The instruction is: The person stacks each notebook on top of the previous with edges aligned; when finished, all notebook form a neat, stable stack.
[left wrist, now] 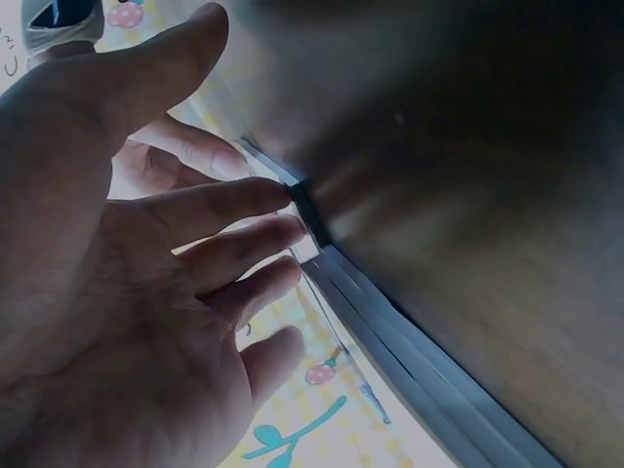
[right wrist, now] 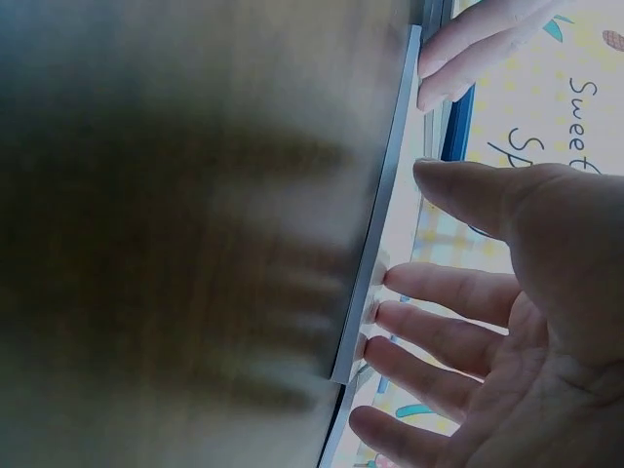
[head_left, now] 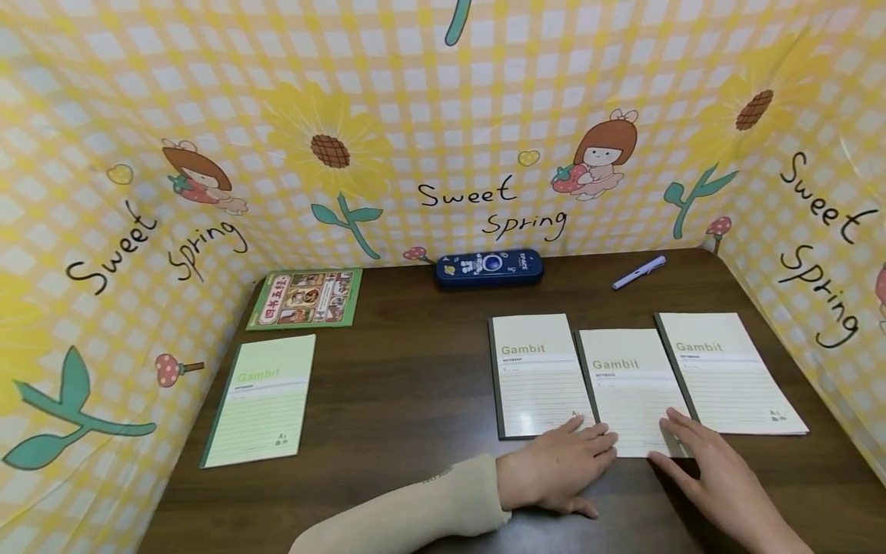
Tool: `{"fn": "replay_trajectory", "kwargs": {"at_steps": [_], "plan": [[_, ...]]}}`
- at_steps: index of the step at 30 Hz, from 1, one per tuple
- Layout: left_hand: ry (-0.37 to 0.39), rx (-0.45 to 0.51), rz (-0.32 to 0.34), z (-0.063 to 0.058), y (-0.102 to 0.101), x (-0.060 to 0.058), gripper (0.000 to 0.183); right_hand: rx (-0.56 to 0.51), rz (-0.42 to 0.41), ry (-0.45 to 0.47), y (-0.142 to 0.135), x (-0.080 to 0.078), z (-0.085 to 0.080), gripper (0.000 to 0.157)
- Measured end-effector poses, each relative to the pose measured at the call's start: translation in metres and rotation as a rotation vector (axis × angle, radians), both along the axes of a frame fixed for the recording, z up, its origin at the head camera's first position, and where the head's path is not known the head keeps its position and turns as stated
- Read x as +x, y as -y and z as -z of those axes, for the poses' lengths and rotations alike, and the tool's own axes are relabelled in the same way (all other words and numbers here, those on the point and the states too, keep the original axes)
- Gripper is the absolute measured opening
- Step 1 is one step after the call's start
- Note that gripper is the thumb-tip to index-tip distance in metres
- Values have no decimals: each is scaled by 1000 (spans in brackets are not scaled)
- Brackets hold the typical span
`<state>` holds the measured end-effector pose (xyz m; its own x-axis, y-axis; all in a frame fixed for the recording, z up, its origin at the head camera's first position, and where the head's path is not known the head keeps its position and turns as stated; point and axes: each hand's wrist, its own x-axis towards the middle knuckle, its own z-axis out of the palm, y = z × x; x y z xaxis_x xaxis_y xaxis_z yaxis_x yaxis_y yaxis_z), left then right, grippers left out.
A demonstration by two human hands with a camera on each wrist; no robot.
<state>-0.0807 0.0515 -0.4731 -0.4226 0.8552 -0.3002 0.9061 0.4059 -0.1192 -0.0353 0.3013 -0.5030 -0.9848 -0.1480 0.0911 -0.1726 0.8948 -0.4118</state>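
Observation:
Three cream Gambit notebooks lie side by side at the right of the table. The middle notebook [head_left: 630,408] sits slightly lower than the left notebook [head_left: 536,377] and the right notebook [head_left: 727,369]. My left hand [head_left: 564,465] has its fingertips at the middle notebook's lower left edge, over the corner of the left one. On the other side, my right hand [head_left: 720,473] touches the middle notebook's lower right corner with spread fingers. Both wrist views show extended fingers, the left hand [left wrist: 146,292] and the right hand [right wrist: 507,292] each against the notebooks' edges.
A green-tinted Gambit notebook [head_left: 263,400] lies at the left, below a green picture book [head_left: 304,298]. Along the back stand a dark blue pencil case [head_left: 489,269] and a lavender pen [head_left: 639,273]. Yellow checked cloth [head_left: 429,115] walls in the table [head_left: 401,385].

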Motion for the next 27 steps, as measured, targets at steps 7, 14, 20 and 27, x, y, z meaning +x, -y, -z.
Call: {"fn": "replay_trajectory", "kwargs": {"at_steps": [7,14,20,27], "plan": [[-34,22,55,1,0,11,81,15,18,42,-2,5,-2,53],[129,152,1,2,2,10,77,-5,31,24,-3,5,-3,49],[311,435,-144,0,10,9,63,-72,89,-43,-7,5,-4,48],[558,741,-437,2,18,11,43,-97,253,25,-20,7,-10,50]]}}
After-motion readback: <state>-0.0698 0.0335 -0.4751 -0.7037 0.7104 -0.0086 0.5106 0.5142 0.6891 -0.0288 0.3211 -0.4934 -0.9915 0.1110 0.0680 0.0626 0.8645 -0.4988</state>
